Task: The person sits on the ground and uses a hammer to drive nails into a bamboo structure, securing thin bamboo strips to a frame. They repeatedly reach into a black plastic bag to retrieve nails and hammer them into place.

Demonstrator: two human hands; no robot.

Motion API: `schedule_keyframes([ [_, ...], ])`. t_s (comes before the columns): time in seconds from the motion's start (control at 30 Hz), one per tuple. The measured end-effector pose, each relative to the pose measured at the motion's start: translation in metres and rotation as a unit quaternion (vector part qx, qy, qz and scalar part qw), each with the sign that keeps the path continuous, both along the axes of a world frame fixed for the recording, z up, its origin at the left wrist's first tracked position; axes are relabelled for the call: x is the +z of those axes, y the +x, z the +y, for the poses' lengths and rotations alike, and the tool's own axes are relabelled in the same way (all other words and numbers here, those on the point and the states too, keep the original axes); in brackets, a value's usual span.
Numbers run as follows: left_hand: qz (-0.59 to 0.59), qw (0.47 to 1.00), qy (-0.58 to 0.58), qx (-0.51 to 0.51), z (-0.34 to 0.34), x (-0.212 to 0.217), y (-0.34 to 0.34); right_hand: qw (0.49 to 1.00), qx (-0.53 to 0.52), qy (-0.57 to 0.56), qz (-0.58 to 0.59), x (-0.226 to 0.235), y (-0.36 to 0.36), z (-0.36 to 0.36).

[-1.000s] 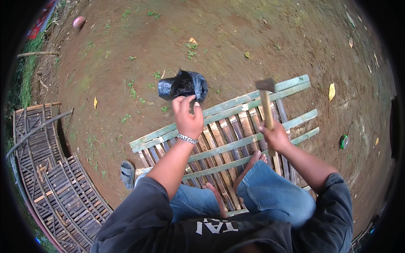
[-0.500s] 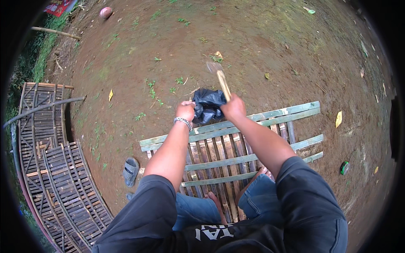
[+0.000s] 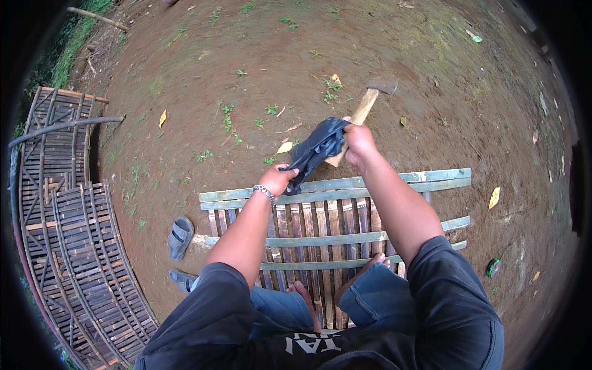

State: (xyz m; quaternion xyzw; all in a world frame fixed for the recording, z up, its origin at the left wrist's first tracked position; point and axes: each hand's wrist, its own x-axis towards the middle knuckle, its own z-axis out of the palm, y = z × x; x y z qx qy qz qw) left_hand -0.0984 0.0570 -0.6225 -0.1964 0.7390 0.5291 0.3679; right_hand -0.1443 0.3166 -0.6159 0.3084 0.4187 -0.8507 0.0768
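My right hand (image 3: 359, 143) grips a wooden-handled hammer (image 3: 369, 103) and one end of a black plastic bag (image 3: 317, 148), held up over the bare soil. My left hand (image 3: 278, 179), with a metal bracelet on its wrist, pinches the bag's lower corner, so the bag stretches between both hands. Below them lies a bamboo slat panel (image 3: 345, 209) with green cross rails. I sit on it with bare feet resting on the slats.
Several finished bamboo slat panels (image 3: 68, 234) are stacked at the left. Two grey sandals (image 3: 180, 237) lie on the dirt beside the panel. Yellow leaves (image 3: 494, 197) and a small green object (image 3: 493, 266) dot the brown ground (image 3: 259, 55).
The right hand with the hammer rose from the panel to meet the bag. Both hands have since lifted the bag and pulled it taut; the hammer head now points up and right.
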Motion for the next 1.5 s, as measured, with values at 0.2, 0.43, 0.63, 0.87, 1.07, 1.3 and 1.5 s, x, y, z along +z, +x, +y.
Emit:
schedule_keyframes([
  [0.2, -0.073, 0.808, 0.245, 0.531, 0.012, 0.012, -0.046, 0.978, 0.204, -0.018, -0.037, -0.015, 0.046, 0.036],
  [0.43, -0.117, 0.931, 0.235, 0.252, -0.006, 0.001, -0.064, 0.993, 0.102, -0.056, -0.004, -0.032, 0.019, 0.045],
  [0.63, -0.031, 0.843, 0.462, 0.272, 0.017, 0.042, -0.065, 0.987, 0.057, -0.151, 0.014, -0.012, -0.015, 0.044],
  [0.87, 0.221, 0.885, -0.14, 0.384, 0.026, -0.005, -0.071, 0.973, 0.157, 0.166, -0.012, -0.013, -0.004, 0.053],
  [1.07, 0.571, 0.817, -0.087, 0.011, 0.071, 0.06, -0.031, 0.964, 0.142, 0.226, -0.022, 0.004, 0.055, 0.101],
  [1.3, 0.315, 0.814, -0.387, -0.298, 0.069, -0.015, -0.082, 0.932, 0.267, 0.238, -0.064, 0.069, 0.153, 0.138],
  [1.5, 0.304, 0.855, -0.368, -0.202, 0.068, -0.024, -0.066, 0.92, 0.252, 0.268, -0.136, 0.081, 0.27, 0.164],
])
